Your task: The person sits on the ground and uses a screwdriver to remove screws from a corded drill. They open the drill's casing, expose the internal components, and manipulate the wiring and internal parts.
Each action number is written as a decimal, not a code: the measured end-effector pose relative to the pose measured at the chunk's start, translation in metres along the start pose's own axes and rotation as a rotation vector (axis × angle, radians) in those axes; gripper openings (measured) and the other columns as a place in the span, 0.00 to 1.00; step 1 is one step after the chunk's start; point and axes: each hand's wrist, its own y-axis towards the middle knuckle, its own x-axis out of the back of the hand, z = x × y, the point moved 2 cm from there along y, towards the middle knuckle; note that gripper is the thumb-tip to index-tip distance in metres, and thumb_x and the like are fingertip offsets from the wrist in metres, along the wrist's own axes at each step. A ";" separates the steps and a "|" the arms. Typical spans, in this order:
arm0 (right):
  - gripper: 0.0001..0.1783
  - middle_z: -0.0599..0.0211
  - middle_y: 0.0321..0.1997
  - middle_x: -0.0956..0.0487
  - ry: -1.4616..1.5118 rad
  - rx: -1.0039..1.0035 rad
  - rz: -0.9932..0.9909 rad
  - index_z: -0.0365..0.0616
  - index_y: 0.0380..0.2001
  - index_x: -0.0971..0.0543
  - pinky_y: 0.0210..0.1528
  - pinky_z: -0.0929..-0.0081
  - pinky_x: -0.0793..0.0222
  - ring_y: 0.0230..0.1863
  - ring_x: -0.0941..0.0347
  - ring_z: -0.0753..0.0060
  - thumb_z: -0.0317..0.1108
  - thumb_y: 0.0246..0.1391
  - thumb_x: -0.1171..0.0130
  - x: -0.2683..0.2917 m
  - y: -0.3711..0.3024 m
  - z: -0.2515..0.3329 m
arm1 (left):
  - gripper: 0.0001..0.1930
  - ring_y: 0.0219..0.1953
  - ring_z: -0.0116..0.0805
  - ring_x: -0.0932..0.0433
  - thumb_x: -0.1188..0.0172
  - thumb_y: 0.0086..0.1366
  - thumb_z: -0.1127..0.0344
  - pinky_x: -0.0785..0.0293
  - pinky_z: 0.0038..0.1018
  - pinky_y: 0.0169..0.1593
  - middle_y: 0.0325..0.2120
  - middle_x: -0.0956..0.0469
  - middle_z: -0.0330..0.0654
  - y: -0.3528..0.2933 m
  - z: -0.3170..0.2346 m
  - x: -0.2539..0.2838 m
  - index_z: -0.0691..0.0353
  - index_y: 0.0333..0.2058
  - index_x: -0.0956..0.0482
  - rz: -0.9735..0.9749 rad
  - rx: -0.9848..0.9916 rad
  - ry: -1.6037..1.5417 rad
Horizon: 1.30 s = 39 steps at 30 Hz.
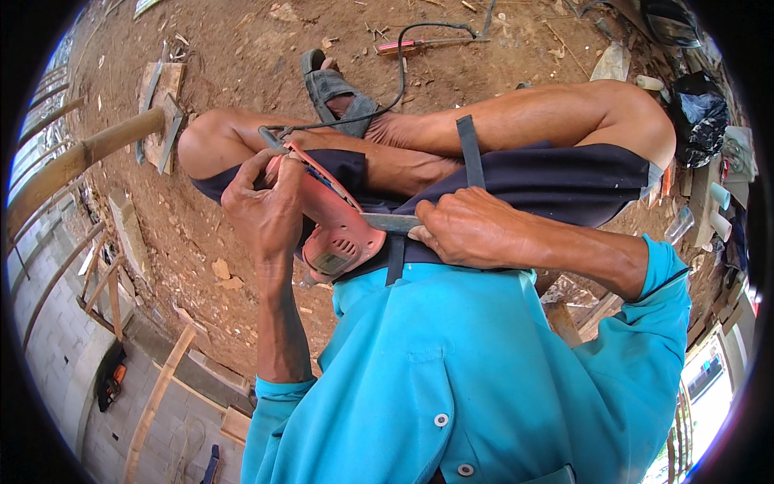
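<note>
Over my crossed legs lies a red plastic power tool housing [337, 222] with vent slots, its seam gaping along one side. My left hand [262, 202] is closed round its far end, where a black cable [401, 81] comes out. Closed on a flat grey metal blade [389, 223], my right hand [476, 230] holds its tip against the housing's edge near the gap. What lies inside the housing is mostly hidden. A dark strap [470, 153] shows just beyond my right hand, across my dark shorts.
On the dirt ground ahead lies a screwdriver with a red handle [399, 47]. A wooden board [165, 113] and a bamboo pole [97, 165] are at the left. Black plastic bags [700, 121] and light cups [720, 211] sit at the right.
</note>
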 end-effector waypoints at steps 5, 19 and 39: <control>0.27 0.34 0.26 0.22 0.100 0.008 0.062 0.30 0.33 0.22 0.41 0.39 0.30 0.33 0.23 0.29 0.48 0.73 0.49 0.000 0.003 0.001 | 0.17 0.31 0.21 0.22 0.30 0.63 0.62 0.25 0.21 0.38 0.27 0.16 0.37 -0.001 0.003 -0.001 0.74 0.41 0.13 0.004 0.028 -0.021; 0.27 0.32 0.29 0.21 0.027 -0.113 0.090 0.29 0.37 0.21 0.44 0.39 0.30 0.37 0.22 0.27 0.49 0.73 0.48 0.008 0.004 -0.005 | 0.13 0.31 0.22 0.19 0.30 0.64 0.65 0.22 0.22 0.39 0.27 0.15 0.39 -0.001 0.005 -0.016 0.71 0.40 0.13 -0.012 -0.020 -0.075; 0.30 0.28 0.37 0.19 0.160 -0.234 0.200 0.24 0.40 0.19 0.50 0.41 0.29 0.44 0.20 0.28 0.49 0.72 0.49 0.014 -0.001 -0.021 | 0.57 0.60 0.58 0.28 0.15 0.42 0.52 0.29 0.49 0.62 0.60 0.29 0.56 -0.123 0.061 0.007 0.62 0.68 0.37 0.369 -0.336 0.441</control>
